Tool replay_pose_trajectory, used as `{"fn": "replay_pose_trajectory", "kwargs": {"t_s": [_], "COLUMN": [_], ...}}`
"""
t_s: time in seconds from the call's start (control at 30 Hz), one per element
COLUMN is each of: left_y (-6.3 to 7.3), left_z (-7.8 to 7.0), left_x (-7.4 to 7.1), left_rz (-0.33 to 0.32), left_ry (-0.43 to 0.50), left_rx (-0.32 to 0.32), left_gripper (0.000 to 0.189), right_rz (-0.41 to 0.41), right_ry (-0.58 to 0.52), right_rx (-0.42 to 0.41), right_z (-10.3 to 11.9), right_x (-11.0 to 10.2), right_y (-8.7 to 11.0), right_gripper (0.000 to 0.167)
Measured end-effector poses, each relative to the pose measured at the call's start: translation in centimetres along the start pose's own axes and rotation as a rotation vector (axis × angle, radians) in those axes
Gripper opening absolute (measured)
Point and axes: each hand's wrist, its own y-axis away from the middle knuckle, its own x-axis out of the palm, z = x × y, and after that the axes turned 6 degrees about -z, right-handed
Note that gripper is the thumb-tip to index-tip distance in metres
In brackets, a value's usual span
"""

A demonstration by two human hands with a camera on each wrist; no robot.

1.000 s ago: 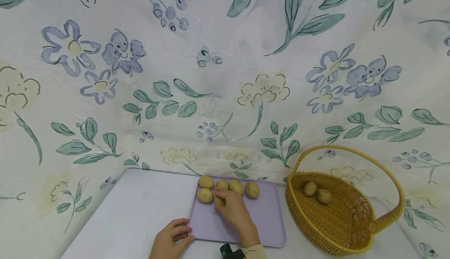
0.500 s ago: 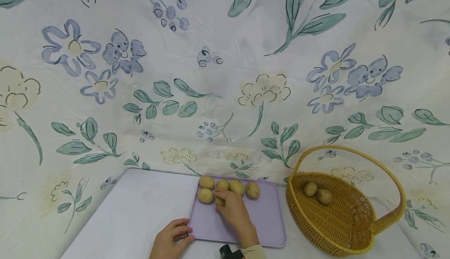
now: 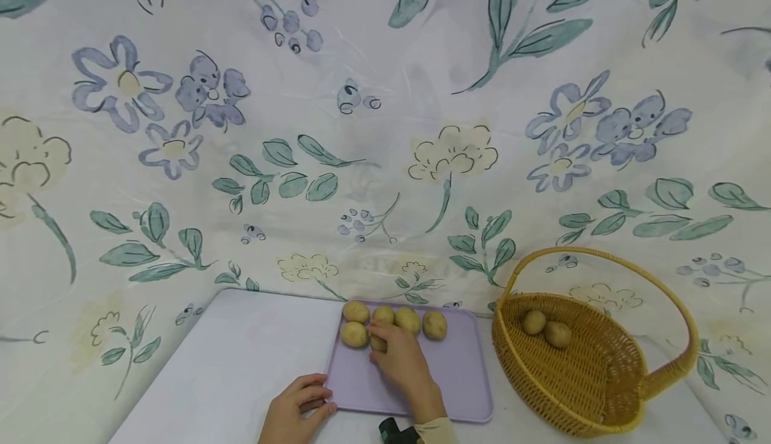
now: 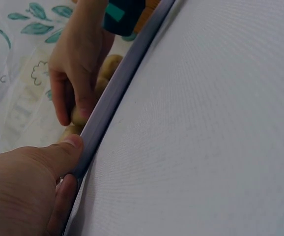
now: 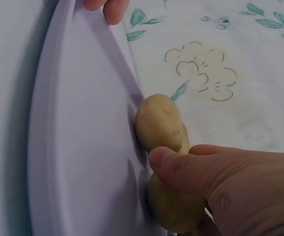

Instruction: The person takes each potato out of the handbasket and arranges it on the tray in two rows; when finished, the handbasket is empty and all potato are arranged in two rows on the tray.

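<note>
On the lilac tray (image 3: 464,380), several yellow potatoes lie along the far side, with one potato (image 3: 354,334) nearer at the left. Beside it my right hand (image 3: 406,367) grips another potato (image 5: 174,209), which rests on the tray; the hand partly covers it in the head view. The right wrist view shows the thumb over it and a neighbouring potato (image 5: 157,123) close by. My left hand (image 3: 295,410) holds the tray's near-left edge, thumb on the rim (image 4: 100,113) and a finger against the outer side. Its other fingers are partly hidden.
A wicker basket (image 3: 530,387) with a tall handle stands right of the tray. Two potatoes (image 3: 558,334) lie inside it. The white tabletop (image 3: 241,357) extends left, and a floral cloth (image 3: 361,163) hangs behind. A dark device (image 3: 397,432) sits at the right wrist.
Both hands, the tray and the potatoes keep their places. Only the head view has shifted very slightly.
</note>
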Motion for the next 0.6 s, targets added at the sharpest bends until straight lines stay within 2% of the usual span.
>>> {"fn": "replay_pose_trajectory", "kwargs": {"t_s": [0.27,0.6], "left_y": [-0.2,0.0], "left_z": [-0.2,-0.1], "left_x": [-0.1,-0.2], "left_rz": [0.053,0.048], "left_ry": [0.030,0.035], "left_rx": [-0.036,-0.038], "left_gripper": [0.020,0.019], "right_rz": [-0.020,-0.025], "right_ry": [-0.034,-0.128], "right_rx": [0.012,0.028], "right_z": [0.0,0.7], "right_x": [-0.9,-3.5], "right_y": [-0.3,-0.5], "right_gripper": [0.048,0.049]}}
